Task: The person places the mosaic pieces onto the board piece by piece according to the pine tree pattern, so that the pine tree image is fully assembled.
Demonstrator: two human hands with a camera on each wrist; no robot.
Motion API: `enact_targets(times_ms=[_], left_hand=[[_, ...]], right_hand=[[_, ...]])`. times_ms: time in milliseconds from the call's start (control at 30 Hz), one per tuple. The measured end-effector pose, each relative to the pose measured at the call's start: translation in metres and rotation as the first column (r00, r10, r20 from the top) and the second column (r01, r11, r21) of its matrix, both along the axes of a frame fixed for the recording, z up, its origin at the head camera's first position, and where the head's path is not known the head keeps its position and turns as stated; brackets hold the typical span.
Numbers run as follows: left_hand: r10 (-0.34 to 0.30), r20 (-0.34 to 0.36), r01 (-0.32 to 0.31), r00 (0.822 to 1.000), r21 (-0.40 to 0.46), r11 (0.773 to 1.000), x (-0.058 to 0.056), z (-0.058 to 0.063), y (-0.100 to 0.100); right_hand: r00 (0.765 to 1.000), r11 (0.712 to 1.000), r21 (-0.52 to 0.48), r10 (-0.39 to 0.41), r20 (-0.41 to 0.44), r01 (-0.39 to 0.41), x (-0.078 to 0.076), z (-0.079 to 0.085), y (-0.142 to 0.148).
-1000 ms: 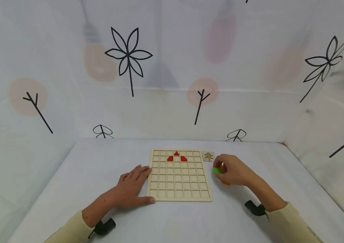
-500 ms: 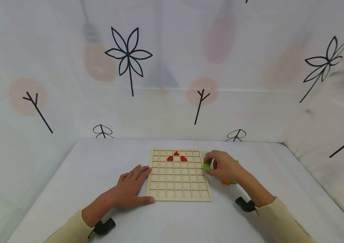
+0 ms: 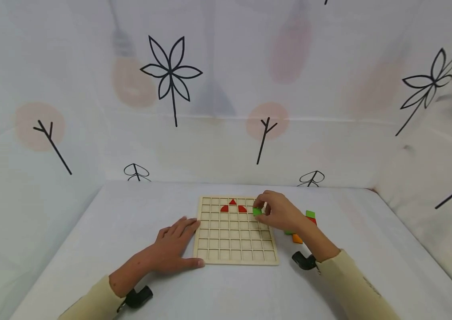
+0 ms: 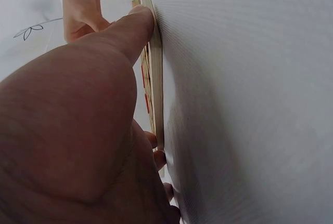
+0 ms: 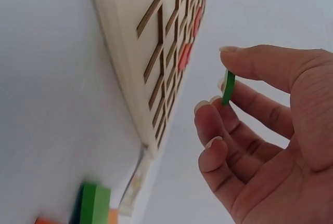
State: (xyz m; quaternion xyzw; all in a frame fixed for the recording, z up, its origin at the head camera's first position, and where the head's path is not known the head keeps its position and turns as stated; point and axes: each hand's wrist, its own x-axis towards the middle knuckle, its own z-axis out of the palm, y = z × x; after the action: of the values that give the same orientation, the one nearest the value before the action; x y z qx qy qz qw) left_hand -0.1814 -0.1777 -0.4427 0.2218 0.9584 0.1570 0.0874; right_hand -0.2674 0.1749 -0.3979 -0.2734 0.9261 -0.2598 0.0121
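On a white table (image 3: 138, 213) lies a wooden grid board (image 3: 224, 234). At the board's left edge, the left hand (image 3: 174, 251) touches it with fingers extended, perhaps steadying it. Over the board's right part, the right hand (image 3: 279, 211) is closed in a pinch. Beyond the board's right edge lie loose tiles (image 3: 310, 214); three red tiles (image 3: 232, 202) sit in its far rows. The pinched green tile (image 5: 228, 86) is clear of the board: placing it seems the step in hand, calling next for alignment with a cell, then release.
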Motion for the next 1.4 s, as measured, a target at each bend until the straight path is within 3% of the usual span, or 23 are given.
enact_targets(times_ms=[433,733,1400], left_hand=[[0.005,0.007,-0.005,1.0,0.002,1.0,-0.001,0.0,0.001],[-0.006,0.007,0.006,1.0,0.015,1.0,0.0,0.002,0.001],[-0.012,0.0,0.012,1.0,-0.011,1.0,-0.001,-0.001,0.0]], right_hand=[[0.999,0.999,-0.034,-0.002,-0.048,0.001,-0.018,-0.004,-0.032],[1.0,0.997,-0.071,0.02,-0.024,-0.022,-0.027,-0.007,-0.045],[1.0,1.0,0.014,-0.003,0.015,0.002,-0.04,-0.018,-0.068]])
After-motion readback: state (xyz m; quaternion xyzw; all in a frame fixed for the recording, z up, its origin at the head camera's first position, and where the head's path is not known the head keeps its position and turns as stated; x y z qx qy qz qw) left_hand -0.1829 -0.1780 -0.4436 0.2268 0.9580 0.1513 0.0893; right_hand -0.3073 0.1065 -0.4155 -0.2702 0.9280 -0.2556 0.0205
